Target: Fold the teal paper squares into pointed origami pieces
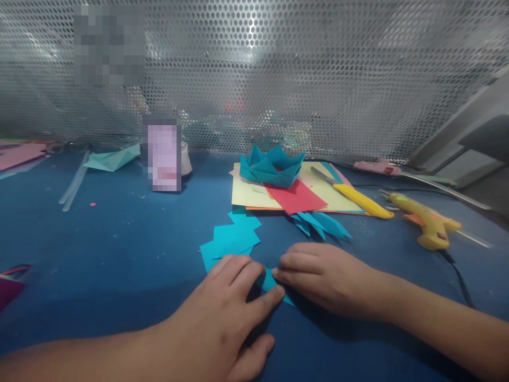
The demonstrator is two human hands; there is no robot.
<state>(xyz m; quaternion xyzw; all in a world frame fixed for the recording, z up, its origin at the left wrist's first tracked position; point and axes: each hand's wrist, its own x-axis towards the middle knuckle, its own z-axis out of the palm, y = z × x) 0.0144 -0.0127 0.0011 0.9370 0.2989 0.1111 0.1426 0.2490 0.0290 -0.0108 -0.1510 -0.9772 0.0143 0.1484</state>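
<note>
A small piece of blue paper (268,281) lies on the blue table between my hands, partly hidden by them. My left hand (233,313) rests over its left part, index finger stretched across it and thumb apart. From the right, my right hand (324,276) has its fingers pressed together at the paper's edge. Several blue paper squares (233,239) lie overlapped just beyond my left hand. Past my right hand are folded blue strips (322,224). A folded blue paper crown shape (272,165) sits on stacked coloured sheets (252,195).
A red sheet (300,196) and a yellow cutter (361,200) lie on the stack. To the right is a yellow glue gun (431,218) with a cord. A phone (164,156) stands at the back, with glue sticks (75,183) further left. Perforated metal (254,69) rises behind.
</note>
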